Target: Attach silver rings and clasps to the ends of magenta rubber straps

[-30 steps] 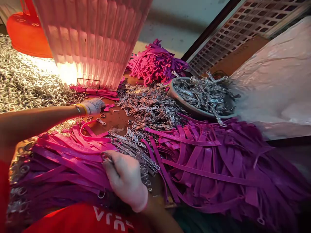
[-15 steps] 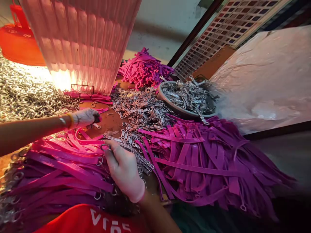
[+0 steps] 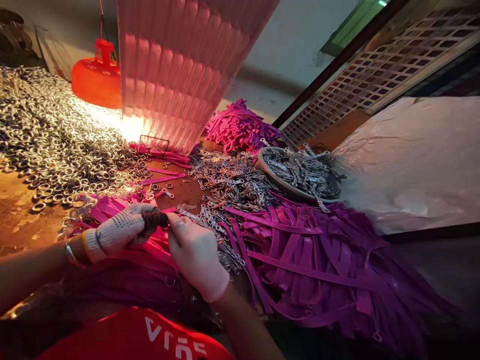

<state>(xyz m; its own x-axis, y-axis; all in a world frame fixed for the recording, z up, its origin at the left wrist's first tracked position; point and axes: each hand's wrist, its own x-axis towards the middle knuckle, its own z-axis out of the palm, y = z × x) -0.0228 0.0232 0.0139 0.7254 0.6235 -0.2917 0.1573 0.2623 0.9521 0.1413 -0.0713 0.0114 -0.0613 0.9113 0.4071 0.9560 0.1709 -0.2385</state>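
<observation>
My left hand (image 3: 125, 225), in a white dotted glove with dark fingertips, is closed and meets my right hand over a heap of pink straps (image 3: 107, 207). My right hand (image 3: 197, 255), in a plain white glove, pinches at the same spot, its fingertips touching those of the left. The ringed end of a pink strap seen in its fingers a moment ago is mostly covered now. What the left fingers hold is hidden. Just beyond the hands lie a small metal link (image 3: 167, 193) and a few loose rings (image 3: 155, 187).
Metal rings (image 3: 71, 145) cover the left under an orange lamp (image 3: 95, 82). A translucent corrugated sheet (image 3: 180, 75) stands behind. Metal links (image 3: 236, 177) lie mid-table, beside a grey basin (image 3: 279, 185) of links. Purple straps (image 3: 303, 255) spread right; another strap pile (image 3: 240, 125) sits behind.
My left hand has come back from the loose links beyond the strap heap to my right hand's fingertips. The view has swung left, showing more of the rings and lamp.
</observation>
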